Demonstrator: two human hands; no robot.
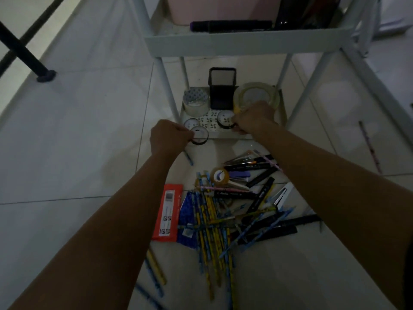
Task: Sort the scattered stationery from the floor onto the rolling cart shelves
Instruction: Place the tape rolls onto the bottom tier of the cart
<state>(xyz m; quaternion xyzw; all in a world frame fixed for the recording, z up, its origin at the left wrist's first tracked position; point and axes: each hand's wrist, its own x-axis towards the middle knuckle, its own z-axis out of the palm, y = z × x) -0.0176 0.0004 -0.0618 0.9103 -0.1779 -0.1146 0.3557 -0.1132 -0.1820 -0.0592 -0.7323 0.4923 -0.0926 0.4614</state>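
My left hand [168, 137] grips a small dark tape roll [200, 135] just over the front left edge of the cart's bottom shelf [283, 108]. My right hand [253, 117] holds another small dark tape roll [225, 119] that rests on that shelf. On the shelf lie a small white roll [191, 123], a wide clear roll [195, 101], a large clear tape ring [257, 95] and a black holder [222, 89]. A pile of pencils [212, 222], black markers [245, 167], an orange pack [167, 213] and a tape roll [220, 176] covers the floor below.
The cart's middle shelf [241, 42] carries a black marker [232, 25] and a pink bin [223, 7]. White cart legs [167, 86] stand left and right. A black table leg [29, 54] crosses the upper left. Stray pencils [156, 269] lie on the tiles, one [369, 148] at far right.
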